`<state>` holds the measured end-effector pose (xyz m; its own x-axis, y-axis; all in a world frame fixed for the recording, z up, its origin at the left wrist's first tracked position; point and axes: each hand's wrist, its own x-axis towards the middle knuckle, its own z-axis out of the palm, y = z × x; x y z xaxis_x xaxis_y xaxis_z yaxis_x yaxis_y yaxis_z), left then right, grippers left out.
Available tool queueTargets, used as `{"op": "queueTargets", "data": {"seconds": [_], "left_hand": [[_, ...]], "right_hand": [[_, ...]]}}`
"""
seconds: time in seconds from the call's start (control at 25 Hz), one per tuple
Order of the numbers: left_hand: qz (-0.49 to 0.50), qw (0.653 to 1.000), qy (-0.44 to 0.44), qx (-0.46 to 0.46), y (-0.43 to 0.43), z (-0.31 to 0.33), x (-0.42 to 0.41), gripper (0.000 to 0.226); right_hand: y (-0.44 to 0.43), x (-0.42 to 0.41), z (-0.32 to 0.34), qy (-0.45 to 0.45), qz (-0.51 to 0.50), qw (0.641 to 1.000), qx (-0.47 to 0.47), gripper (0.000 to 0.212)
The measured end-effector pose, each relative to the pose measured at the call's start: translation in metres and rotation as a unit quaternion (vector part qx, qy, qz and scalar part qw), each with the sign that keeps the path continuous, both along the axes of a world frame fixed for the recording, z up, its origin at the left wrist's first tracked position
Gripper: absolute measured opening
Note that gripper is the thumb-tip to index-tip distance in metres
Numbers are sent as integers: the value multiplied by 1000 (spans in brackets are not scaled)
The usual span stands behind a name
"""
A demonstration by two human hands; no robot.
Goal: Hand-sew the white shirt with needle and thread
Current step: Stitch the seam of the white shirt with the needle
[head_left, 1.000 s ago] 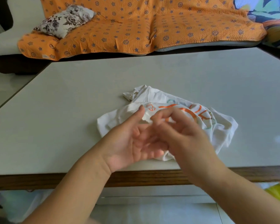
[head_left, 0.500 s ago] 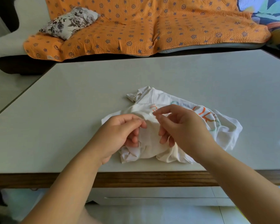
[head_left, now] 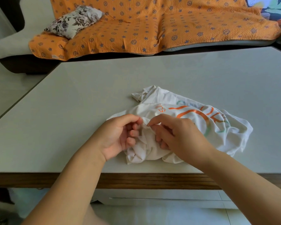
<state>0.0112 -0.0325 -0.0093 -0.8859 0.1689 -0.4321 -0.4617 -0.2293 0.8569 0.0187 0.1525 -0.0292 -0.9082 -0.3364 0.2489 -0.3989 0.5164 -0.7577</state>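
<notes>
Pinching a raised fold of the crumpled white cotton shirt (head_left: 234, 135) with orange lettering, the left hand (head_left: 120, 135) steadies it by the near edge of the pale table (head_left: 71, 111). Just right, the right hand (head_left: 177, 135) pinches a thin silvery needle (head_left: 145, 125) at that fold. Stitching seems under way; no finished seam shows, and the thread is too fine to trace.

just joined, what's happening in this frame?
A person is hand-sewing a crumpled white shirt lying on the table near its front edge. The left hand pinches a fold of the fabric; the right hand pinches what looks like a needle at that fold. Thread is too fine to make out.
</notes>
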Motion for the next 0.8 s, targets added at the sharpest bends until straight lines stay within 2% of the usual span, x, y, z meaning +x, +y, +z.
{"op": "queueTargets", "data": {"seconds": [0.08,0.28,0.44,0.56,0.68,0.8], "left_hand": [[-20,999,-32,31,3,-2,-2,23],[-52,993,39,-100,18,-11,2,43],[-37,990,48,-129,13,-13,3,29],[-7,996,29,-87,8,-13,1,12],[-4,998,3,-66,6,-12,-1,11],[-16,996,-1,-84,8,-12,-3,13]], "right_hand": [[0,1,-3,14,6,1000,-15,10],[-7,2,-11,5,-23,998,-65,2],[-10,4,-1,-82,-49,982,-166,11],[-6,-1,7,-160,-71,945,-275,11],[-2,-4,10,-251,-60,883,-392,10],[1,-3,8,-323,-23,821,-469,8]]}}
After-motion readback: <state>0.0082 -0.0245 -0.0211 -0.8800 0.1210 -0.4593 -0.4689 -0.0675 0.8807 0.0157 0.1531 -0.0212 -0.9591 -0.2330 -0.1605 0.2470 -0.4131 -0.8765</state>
